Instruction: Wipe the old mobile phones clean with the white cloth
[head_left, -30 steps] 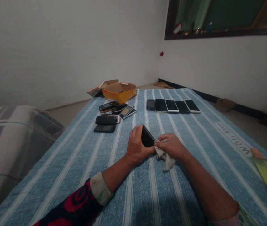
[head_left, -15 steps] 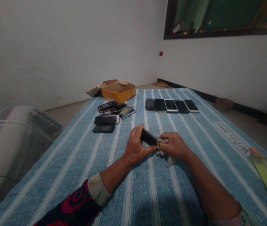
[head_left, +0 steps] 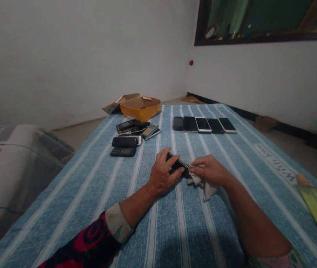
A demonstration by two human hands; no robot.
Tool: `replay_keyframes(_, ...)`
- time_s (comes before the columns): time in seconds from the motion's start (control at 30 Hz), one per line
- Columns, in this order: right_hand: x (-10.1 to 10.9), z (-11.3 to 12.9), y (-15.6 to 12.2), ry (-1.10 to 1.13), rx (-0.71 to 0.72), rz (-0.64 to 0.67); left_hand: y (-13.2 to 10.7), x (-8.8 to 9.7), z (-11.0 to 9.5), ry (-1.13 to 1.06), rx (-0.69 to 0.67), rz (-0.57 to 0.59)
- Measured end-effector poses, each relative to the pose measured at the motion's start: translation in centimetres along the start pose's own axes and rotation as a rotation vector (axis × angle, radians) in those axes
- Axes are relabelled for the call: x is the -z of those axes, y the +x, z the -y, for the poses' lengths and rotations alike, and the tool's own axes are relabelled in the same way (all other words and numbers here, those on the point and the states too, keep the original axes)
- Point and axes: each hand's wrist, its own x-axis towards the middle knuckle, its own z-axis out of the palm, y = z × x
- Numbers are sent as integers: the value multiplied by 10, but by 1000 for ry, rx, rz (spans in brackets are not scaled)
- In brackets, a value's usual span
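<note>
1. Keypad phones (head_left: 123, 152) lie in a loose heap on a blue striped bedsheet (head_left: 153, 230), with an orange cardboard box (head_left: 141, 108) beyond them.
2. The left hand (head_left: 162, 173) is clamped around a black phone (head_left: 177, 163), holding it tilted over the sheet.
3. The right hand (head_left: 210, 170) pinches a white cloth (head_left: 204, 185) against the phone's end.
4. Five smartphones (head_left: 204, 125) lie in a row farther along the sheet.

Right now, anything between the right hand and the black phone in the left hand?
Only the crumpled white cloth, pinched in the right hand. It lies against the end of the black phone held by the left hand. No other object shows between them.
</note>
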Motion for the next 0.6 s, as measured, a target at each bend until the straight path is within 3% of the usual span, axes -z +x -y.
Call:
replay_keyframes(0.27, 1, 1, 2, 39, -15, -70, 0, -1, 1, 1, 5, -2)
replay_keyframes(0.6, -8, 8, 2, -171, 81, -106, 1, -3, 1, 22, 17, -1)
